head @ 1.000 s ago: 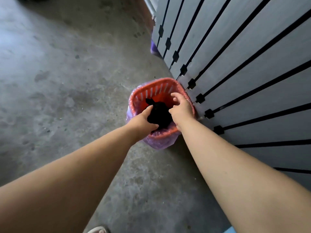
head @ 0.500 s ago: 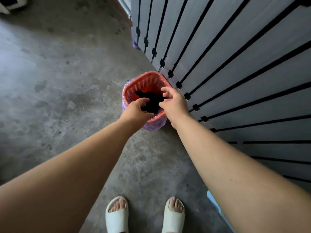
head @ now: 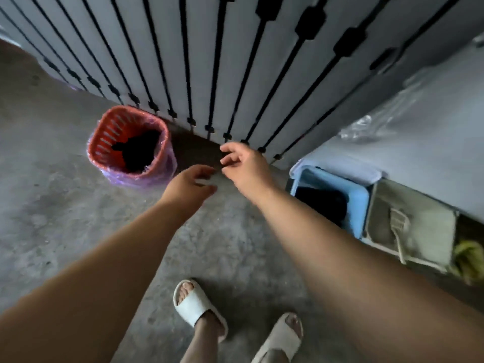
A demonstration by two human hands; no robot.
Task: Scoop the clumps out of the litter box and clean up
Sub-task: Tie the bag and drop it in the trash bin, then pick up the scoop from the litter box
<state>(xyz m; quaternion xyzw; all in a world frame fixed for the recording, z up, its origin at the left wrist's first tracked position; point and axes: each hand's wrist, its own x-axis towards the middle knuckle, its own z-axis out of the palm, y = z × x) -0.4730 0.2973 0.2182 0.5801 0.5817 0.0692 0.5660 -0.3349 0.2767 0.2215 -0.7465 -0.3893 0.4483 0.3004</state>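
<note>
A red slotted waste basket [head: 104,142] with a purple liner stands on the concrete floor by the barred gate. A black bag [head: 138,151] lies inside it. My left hand [head: 187,188] hovers to the right of the basket, fingers loosely spread and holding nothing. My right hand [head: 245,166] is a little farther right, fingers relaxed, also holding nothing. At the right edge sits the litter box [head: 424,231] of beige litter with a pale scoop [head: 399,226] lying in it.
A blue bin [head: 358,200] with a black bag inside stands between my right arm and the litter box. The grey gate with black bars [head: 209,61] runs along the back. A yellow-green object [head: 468,258] lies at the far right. My feet in white slippers [head: 193,305] stand below.
Both hands have left the black bag and pulled back out of the red basket, to its right. The view has swung right, bringing the blue bin and litter box into sight.
</note>
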